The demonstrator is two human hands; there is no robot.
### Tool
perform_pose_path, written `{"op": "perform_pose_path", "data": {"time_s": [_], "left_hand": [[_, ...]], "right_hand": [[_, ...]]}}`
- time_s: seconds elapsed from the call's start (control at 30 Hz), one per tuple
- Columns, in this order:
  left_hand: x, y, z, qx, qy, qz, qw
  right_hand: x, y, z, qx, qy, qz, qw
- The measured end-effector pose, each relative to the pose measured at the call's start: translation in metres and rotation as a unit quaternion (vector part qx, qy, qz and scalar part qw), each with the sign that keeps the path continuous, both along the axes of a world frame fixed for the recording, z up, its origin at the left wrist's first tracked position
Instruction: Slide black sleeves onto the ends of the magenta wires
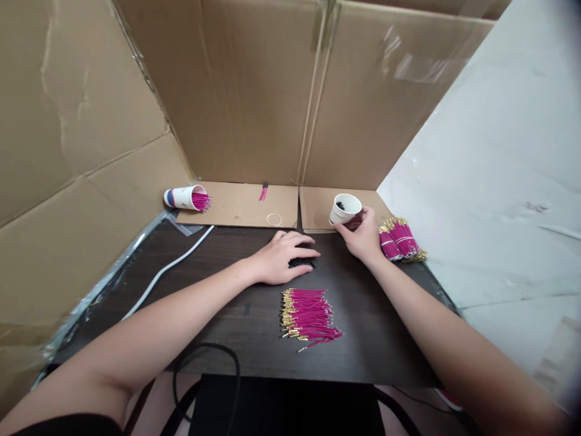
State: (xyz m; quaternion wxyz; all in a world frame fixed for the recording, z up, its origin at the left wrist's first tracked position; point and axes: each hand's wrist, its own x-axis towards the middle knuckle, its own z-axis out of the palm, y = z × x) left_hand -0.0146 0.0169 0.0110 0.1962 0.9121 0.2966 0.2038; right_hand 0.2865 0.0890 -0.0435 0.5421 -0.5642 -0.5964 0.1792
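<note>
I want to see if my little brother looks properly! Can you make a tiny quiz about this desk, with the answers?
1. Which one holds the white cup?
A) The left
B) The right
C) Both together
2. True or false: the other cup, with pink sticks inside, lies on its side.
3. Fill in the missing colour: the left hand is over a little pile of ____ pieces.

Key: 1. B, the right hand. 2. True. 3. Black.
</note>
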Motion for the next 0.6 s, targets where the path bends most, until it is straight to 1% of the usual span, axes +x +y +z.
{"op": "perform_pose_path", "data": {"time_s": [0.07,0.13,0.2,0.23,0.27,0.33,0.4,0.43,0.5,0.6], "left_hand": [[0.0,0.0,0.0,0.006,0.009,-0.002,1.0],[0.0,0.001,-0.001,0.008,0.012,0.003,1.0],[0.0,0.002,-0.003,0.008,0.006,0.01,1.0],[0.0,0.002,-0.004,0.008,0.0,0.014,1.0],[0.0,0.003,-0.005,0.008,-0.008,0.018,1.0],[0.0,0.004,-0.008,0.012,-0.028,0.026,0.999],[0.001,0.005,-0.01,0.018,-0.046,0.032,0.998],[0.001,0.005,-0.011,0.02,-0.054,0.034,0.998],[0.001,0.005,-0.012,0.024,-0.073,0.036,0.996],[0.0,0.005,-0.012,0.023,-0.1,0.036,0.994]], "right_hand": [[-0.002,-0.003,0.004,-0.003,0.008,-0.011,1.0],[-0.005,-0.01,0.01,0.005,0.002,-0.043,0.999],[-0.008,-0.02,0.018,0.028,-0.027,-0.085,0.996],[-0.01,-0.026,0.022,0.031,-0.048,-0.086,0.995],[-0.012,-0.032,0.026,0.03,-0.068,-0.062,0.995],[-0.018,-0.043,0.033,0.031,-0.105,0.013,0.994],[-0.022,-0.05,0.036,0.061,-0.146,0.068,0.985],[-0.024,-0.051,0.036,0.075,-0.16,0.082,0.981],[-0.024,-0.048,0.034,0.089,-0.178,0.087,0.976],[-0.017,-0.036,0.027,0.076,-0.185,0.076,0.977]]}}
